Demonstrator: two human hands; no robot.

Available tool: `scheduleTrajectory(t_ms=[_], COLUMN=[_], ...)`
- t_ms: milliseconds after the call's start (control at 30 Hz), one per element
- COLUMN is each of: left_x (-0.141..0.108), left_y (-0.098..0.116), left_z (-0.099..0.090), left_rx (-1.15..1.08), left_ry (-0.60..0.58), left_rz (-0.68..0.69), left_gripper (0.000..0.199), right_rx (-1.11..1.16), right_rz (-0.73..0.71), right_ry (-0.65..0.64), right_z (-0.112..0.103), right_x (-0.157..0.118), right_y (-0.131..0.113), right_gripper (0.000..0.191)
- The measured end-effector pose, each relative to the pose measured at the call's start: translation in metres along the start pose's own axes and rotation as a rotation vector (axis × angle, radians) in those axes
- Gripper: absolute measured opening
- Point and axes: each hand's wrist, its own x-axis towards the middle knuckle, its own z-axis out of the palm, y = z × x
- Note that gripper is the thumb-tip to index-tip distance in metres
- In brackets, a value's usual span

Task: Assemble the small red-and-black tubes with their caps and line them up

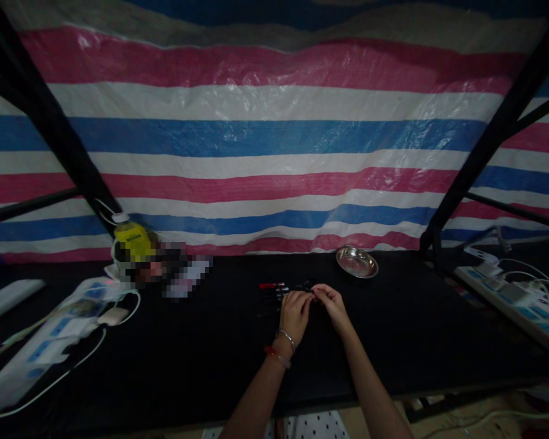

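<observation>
My left hand [295,314], with a silver bangle and a red bracelet at the wrist, is closed at the middle of the black table. My right hand [332,303] meets it fingertip to fingertip, its fingers pinched together. Whatever lies between the fingertips is too small and dark to make out. Just beyond and left of my left hand lie a red-handled tool [271,285] and several dark slender items [274,295], partly hidden by that hand. A shiny round metal dish [357,262] stands farther back on the right.
Power strips with plugs and cables lie on the left [50,341] and on the right [516,299]. A yellow-labelled bottle [135,241] and blurred items stand at the back left. Black frame posts rise on both sides before a striped sheet [274,137].
</observation>
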Motion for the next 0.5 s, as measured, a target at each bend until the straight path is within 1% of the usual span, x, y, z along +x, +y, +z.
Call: scheduleTrajectory(t_ms=[133,200,300,500], left_x=[0.0003,0.0006,0.0008,0.0010], left_y=[-0.0006,0.0002,0.0007,-0.0025], left_z=[-0.0003,-0.0013,-0.0025,-0.0017], left_rx=[-0.001,-0.001,0.002,0.007], left_ry=[0.071,0.075,0.068,0.104], left_rz=[-0.061,-0.091,-0.100,-0.129], left_gripper=[0.019,0.019,0.020,0.019], right_rx=[-0.013,-0.030,-0.062,-0.037], right_rz=[-0.006,-0.008,-0.016,-0.027], right_ry=[-0.010,-0.016,-0.019,0.029], right_z=[0.0011,0.0017,0.0021,-0.0007], right_x=[-0.0030,-0.0041,-0.0042,-0.0011], right_y=[-0.0054,-0.0073,-0.0066,0.0011], right_gripper=[0.033,0.033,0.034,0.035])
